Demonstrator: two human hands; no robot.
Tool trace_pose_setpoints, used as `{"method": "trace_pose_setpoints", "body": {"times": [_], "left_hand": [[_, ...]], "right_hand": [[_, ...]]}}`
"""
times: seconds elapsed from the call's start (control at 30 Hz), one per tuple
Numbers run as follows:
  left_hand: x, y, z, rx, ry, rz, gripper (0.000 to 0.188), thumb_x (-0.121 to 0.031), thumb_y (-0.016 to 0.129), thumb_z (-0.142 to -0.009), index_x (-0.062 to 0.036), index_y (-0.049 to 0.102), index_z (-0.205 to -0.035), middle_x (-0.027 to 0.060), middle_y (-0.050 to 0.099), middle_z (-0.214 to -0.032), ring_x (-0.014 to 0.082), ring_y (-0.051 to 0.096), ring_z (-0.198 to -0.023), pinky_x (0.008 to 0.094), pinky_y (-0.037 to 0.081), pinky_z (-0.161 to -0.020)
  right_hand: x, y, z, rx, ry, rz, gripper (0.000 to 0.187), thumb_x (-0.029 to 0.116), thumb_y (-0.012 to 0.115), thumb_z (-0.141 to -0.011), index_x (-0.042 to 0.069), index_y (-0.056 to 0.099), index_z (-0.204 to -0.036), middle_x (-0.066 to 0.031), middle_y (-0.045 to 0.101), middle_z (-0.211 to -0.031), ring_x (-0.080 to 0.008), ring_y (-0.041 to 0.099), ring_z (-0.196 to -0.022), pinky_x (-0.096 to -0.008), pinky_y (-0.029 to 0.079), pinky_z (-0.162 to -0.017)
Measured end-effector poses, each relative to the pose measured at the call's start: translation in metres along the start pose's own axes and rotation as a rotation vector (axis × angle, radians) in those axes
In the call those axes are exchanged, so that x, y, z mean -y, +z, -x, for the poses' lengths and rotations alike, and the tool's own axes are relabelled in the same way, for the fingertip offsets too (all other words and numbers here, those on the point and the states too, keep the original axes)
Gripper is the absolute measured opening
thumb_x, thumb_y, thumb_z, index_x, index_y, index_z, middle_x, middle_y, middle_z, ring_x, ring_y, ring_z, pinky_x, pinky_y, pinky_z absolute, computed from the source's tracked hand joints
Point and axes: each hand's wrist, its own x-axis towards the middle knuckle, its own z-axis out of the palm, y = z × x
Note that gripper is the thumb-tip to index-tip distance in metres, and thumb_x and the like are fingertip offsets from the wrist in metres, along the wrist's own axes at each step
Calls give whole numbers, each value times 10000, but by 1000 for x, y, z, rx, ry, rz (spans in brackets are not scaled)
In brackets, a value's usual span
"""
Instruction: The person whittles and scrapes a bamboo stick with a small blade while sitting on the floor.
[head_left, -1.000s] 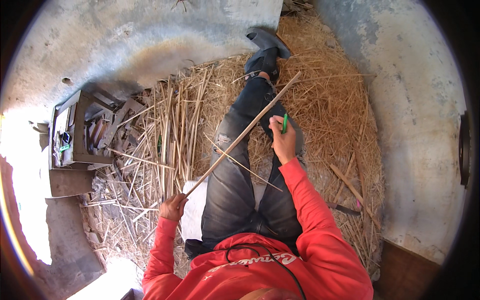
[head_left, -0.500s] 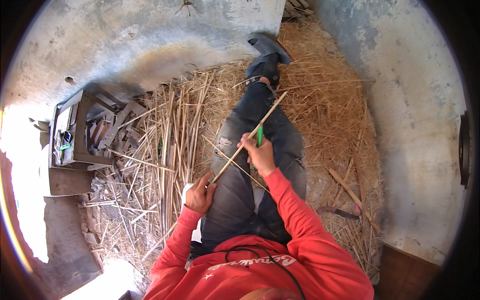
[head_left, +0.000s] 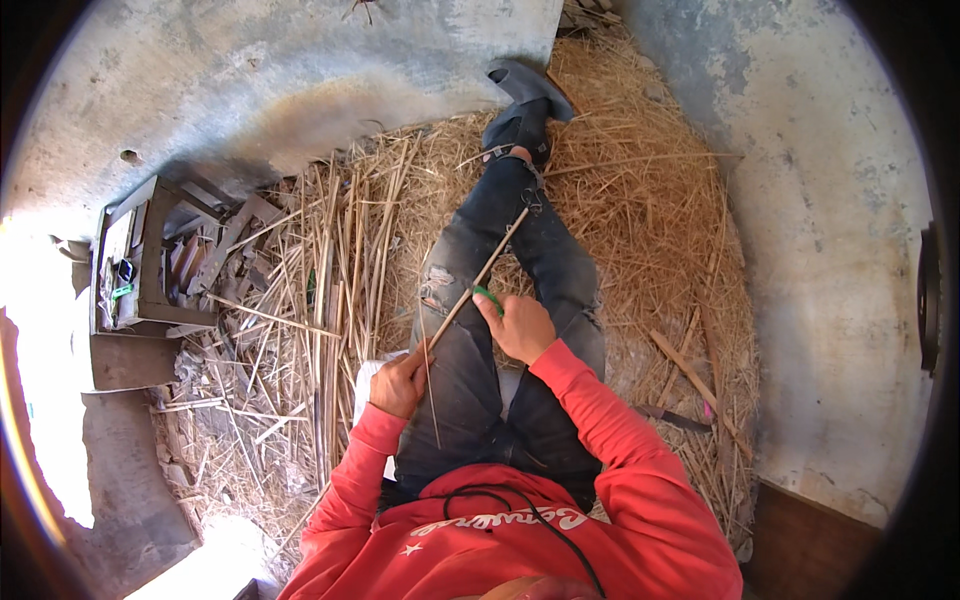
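A thin pale split stick (head_left: 496,253) slants over my jeans, up and to the right. Its lower end is gripped in the closed fingers of my left hand (head_left: 399,384), above my left thigh. Farther up and to the right, my right hand (head_left: 524,327) is closed around a small green-handled tool (head_left: 487,297), which meets the stick near its middle. The tool's working edge cannot be made out. A narrow sliver (head_left: 431,395) hangs beside my left fingers, crossing the stick's lower part.
Long split sticks (head_left: 330,290) lie heaped on the left, by a wooden frame (head_left: 150,265) with scraps. Shavings (head_left: 640,230) cover the floor. To the right lie a dark curved blade-like piece (head_left: 676,419) and a wooden strip (head_left: 682,362). Walls (head_left: 820,230) stand close around.
My right hand has drawn the green-handled tool down and left along the stick. The stick's far end has dropped toward me, and the narrow sliver has swung from slanting to nearly upright.
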Motion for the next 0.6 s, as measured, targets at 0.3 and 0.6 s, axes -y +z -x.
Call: {"method": "trace_pose_setpoints", "body": {"times": [0.3,0.6], "left_hand": [[13,-6,-3,-14,117,-97,304,-229,668,-959,-160,694,-1254,124,677,-784,344,660,-616,442,523,-550],[27,-11,8,-15,185,-196,345,-205,679,-953,-190,679,-1298,83,612,-713,304,640,-544,425,514,-508]], "right_hand": [[-16,-1,-23,93,1,126,762,659,363,-1020,29,712,-770,-241,687,-710,-424,699,-704,-522,562,-649],[-13,-39,-28,220,36,145,733,675,343,-1017,50,725,-995,-252,693,-748,-446,698,-739,-557,552,-703]]}}
